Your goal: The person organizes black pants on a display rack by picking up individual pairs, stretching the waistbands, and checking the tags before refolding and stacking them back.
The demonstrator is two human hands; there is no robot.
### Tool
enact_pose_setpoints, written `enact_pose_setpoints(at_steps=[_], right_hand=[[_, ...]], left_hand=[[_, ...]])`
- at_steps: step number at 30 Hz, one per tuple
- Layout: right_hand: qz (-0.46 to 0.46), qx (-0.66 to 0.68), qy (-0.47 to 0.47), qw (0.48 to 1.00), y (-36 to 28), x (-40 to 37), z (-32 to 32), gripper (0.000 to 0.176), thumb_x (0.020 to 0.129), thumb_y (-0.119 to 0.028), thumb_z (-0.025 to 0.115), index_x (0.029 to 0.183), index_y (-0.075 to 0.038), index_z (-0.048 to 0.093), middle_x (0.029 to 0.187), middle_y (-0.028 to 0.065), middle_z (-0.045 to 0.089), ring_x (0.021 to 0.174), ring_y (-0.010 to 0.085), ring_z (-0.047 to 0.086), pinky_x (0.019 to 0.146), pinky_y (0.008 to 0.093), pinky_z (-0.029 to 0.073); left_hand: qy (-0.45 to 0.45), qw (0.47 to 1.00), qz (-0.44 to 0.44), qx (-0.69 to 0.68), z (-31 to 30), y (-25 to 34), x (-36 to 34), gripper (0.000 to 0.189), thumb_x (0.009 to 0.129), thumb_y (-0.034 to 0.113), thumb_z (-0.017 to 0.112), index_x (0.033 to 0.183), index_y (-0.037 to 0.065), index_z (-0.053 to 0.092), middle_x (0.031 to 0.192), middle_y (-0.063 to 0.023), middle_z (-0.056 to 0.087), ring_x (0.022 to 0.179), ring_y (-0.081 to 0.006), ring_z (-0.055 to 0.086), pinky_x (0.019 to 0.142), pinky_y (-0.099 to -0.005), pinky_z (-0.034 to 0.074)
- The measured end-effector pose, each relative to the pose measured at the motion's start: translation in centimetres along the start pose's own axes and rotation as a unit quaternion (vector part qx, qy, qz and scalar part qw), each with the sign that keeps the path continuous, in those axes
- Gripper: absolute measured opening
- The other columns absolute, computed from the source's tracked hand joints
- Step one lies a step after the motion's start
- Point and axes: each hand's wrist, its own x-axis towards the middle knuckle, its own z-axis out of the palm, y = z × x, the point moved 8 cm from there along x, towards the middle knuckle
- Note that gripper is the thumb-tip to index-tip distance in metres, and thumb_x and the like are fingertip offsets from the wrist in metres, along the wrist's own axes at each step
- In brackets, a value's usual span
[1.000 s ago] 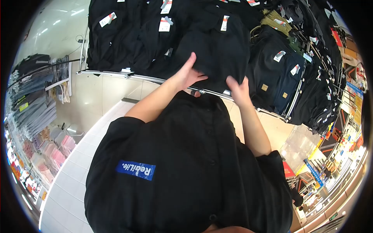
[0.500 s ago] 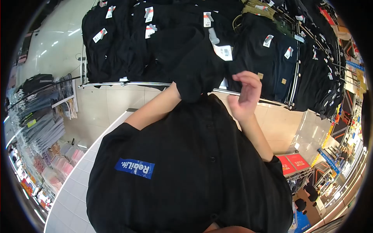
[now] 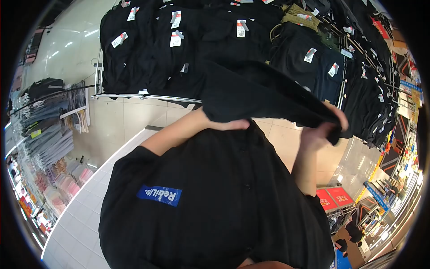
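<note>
A black garment (image 3: 264,96) is stretched sideways in front of my chest, between both hands. My left hand (image 3: 226,125) is at its left end, thumb along the lower edge; the cloth hides the other fingers. My right hand (image 3: 321,133) has its fingers wrapped round the garment's bunched right end. Its exact kind cannot be made out. Just beyond it, black clothes (image 3: 139,54) with white and red price tags (image 3: 176,38) lie in rows on a metal rack.
The rack's front rail (image 3: 170,97) runs just beyond my arms. A white gridded surface (image 3: 83,219) is at my left side. Grey clothes (image 3: 56,139) hang farther left. Red signs (image 3: 333,197) stand at the right, with people (image 3: 354,233) farther off.
My right hand, open and raised before, has moved right and closed on the garment's end. The garment, bunched over my left hand earlier, is now drawn out to the right.
</note>
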Motion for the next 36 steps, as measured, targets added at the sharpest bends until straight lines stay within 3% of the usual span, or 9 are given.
enact_pose_setpoints(at_steps=[2,4,7,17,19,23,28,31,36], right_hand=[[-0.058,-0.354,-0.038,0.933,-3.3,3.2,-1.4,0.043,0.107,-0.044,0.047,0.12,-0.003,0.048,0.098,0.0156,0.063,0.081,0.0224,0.067,0.076,0.0351,0.059],[-0.044,0.075,-0.026,0.996,-3.8,4.4,-2.5,0.034,0.109,-0.037,0.04,0.124,-0.008,0.047,0.091,0.0183,0.06,0.072,0.0259,0.065,0.069,0.0363,0.06],[-0.126,0.167,-0.159,0.965,-6.7,6.3,-1.4,0.037,0.108,-0.026,0.046,0.139,-0.006,0.041,0.094,0.0292,0.06,0.067,0.0378,0.066,0.058,0.0467,0.061],[-0.09,0.334,-0.194,0.918,-8.6,6.2,-1.6,0.03,0.108,-0.024,0.042,0.132,-0.007,0.046,0.1,0.0292,0.058,0.072,0.0383,0.063,0.06,0.0529,0.055],[-0.08,0.247,-0.229,0.938,-8.8,5.7,-1.1,0.034,0.108,-0.027,0.047,0.134,-0.005,0.045,0.098,0.0283,0.06,0.069,0.0351,0.063,0.059,0.0491,0.057],[-0.043,0.172,-0.251,0.952,-7.2,4.7,-2.4,0.046,0.105,-0.033,0.057,0.134,0.001,0.048,0.094,0.0274,0.063,0.076,0.0358,0.069,0.064,0.0437,0.061],[0.01,0.195,-0.333,0.923,-7.7,3.6,-0.7,0.021,0.09,-0.011,0.071,0.101,0.005,0.065,0.088,0.0256,0.07,0.076,0.0357,0.07,0.074,0.049,0.059],[0.017,0.255,-0.358,0.898,-7.8,2.5,0.6,0.018,0.092,-0.011,0.069,0.1,0.005,0.064,0.089,0.0272,0.07,0.078,0.0373,0.071,0.074,0.049,0.06],[0.032,0.242,-0.293,0.924,-7.8,2.3,0.5,0.022,0.084,0.011,0.066,0.104,0.002,0.063,0.096,0.0274,0.069,0.085,0.0378,0.072,0.075,0.0463,0.061]], left_hand=[[0.009,0.984,0.028,-0.177,-0.9,-1.1,-3.3,0.085,0.071,0.063,0.084,0.131,0.006,0.066,0.14,-0.0132,0.061,0.129,-0.0305,0.058,0.105,-0.0477,0.044],[0.192,0.584,-0.136,-0.777,-0.7,-1.4,-3.5,0.114,0.072,0.09,0.06,0.145,0.004,0.053,0.15,-0.0153,0.052,0.143,-0.035,0.043,0.118,-0.049,0.032],[0.176,0.482,-0.202,-0.834,-0.7,-3.4,-2.3,0.123,0.067,0.099,0.048,0.142,0.002,0.052,0.14,-0.0165,0.058,0.129,-0.0308,0.056,0.11,-0.0444,0.043],[-0.077,0.459,0.042,-0.884,-3.9,-0.9,0.8,0.084,0.062,0.079,0.08,0.105,0.009,0.06,0.107,-0.0051,0.06,0.095,-0.0186,0.06,0.084,-0.0389,0.05],[-0.041,0.729,-0.297,-0.615,-2.7,-0.4,-0.8,0.097,0.072,0.075,0.078,0.127,-0.002,0.055,0.117,-0.0123,0.063,0.092,-0.0159,0.064,0.083,-0.0298,0.053],[-0.197,0.788,0.009,-0.583,-2.7,3.7,0.3,0.099,0.088,0.072,0.062,0.142,-0.009,0.048,0.122,-0.0191,0.068,0.108,-0.0252,0.066,0.093,-0.0344,0.05],[-0.296,0.686,-0.28,-0.603,-0.4,4.5,1.4,0.075,0.107,0.059,0.034,0.134,-0.009,0.049,0.109,-0.0149,0.068,0.094,-0.0213,0.068,0.084,-0.0354,0.051],[-0.362,0.858,-0.195,-0.308,1.0,4.9,5.0,0.058,0.102,0.046,0.059,0.135,-0.001,0.056,0.11,-0.0113,0.07,0.093,-0.0191,0.068,0.083,-0.034,0.053],[-0.306,0.879,-0.187,-0.314,3.9,3.5,7.4,0.051,0.095,0.034,0.072,0.13,0.0,0.061,0.111,-0.0111,0.072,0.1,-0.02,0.067,0.088,-0.0333,0.052]])
